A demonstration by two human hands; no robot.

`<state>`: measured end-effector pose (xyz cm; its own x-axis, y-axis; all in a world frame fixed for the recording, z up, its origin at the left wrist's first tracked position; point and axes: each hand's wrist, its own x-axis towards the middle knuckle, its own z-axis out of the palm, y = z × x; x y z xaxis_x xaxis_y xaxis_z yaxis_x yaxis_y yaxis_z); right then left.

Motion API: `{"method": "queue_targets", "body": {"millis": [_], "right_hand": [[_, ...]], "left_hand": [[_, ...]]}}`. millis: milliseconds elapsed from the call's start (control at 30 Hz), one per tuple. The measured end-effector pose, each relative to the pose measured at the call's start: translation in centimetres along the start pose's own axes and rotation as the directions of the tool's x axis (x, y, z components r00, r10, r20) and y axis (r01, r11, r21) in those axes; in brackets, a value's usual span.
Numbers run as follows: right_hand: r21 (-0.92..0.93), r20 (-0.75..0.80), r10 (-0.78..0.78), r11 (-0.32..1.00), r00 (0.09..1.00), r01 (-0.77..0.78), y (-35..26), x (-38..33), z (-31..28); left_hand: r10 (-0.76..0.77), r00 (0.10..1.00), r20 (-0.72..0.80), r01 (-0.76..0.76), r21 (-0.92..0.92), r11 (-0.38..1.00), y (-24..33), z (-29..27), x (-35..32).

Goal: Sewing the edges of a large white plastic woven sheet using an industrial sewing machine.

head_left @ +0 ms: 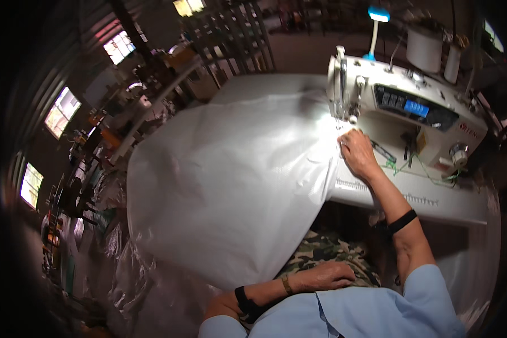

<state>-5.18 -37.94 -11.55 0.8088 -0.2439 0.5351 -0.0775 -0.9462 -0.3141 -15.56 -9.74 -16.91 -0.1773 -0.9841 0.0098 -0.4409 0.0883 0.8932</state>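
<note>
Right hand [357, 151], three o'clock, at edge of broad, glossy grey sheet [225, 180]; left hand [333, 274], five o'clock, fingers curled; grips indeterminable.

A short-sleeved, light-blue shirt [372, 312] marked by a narrow dark line at the front tops camouflage-print trousers [321, 248] in green, black and tan; a black strap [403, 221] circles the right forearm, a matching strap [243, 299] the left, beside a gold-toned wristband [287, 285].
</note>
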Motion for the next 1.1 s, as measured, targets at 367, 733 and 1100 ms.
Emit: {"method": "queue_targets", "body": {"millis": [367,733,1100], "right_hand": [[-0.039,-0.111,-0.048,0.998,0.993,0.044,-0.2,-2.1,0.2],[0.044,-0.102,-0.053,0.997,0.993,0.057,-0.8,-4.0,-1.0],[0.02,-0.068,-0.045,0.999,0.997,0.047,-1.7,-4.0,-1.4]], "left_hand": [[-0.024,0.995,0.094,0.035,-0.121,0.992,-1.0,1.6,0.2],[-0.061,0.993,0.102,0.069,-0.077,0.995,0.4,1.1,0.3],[-0.042,0.993,0.114,0.06,-0.16,0.985,-0.6,1.2,0.4]]}}
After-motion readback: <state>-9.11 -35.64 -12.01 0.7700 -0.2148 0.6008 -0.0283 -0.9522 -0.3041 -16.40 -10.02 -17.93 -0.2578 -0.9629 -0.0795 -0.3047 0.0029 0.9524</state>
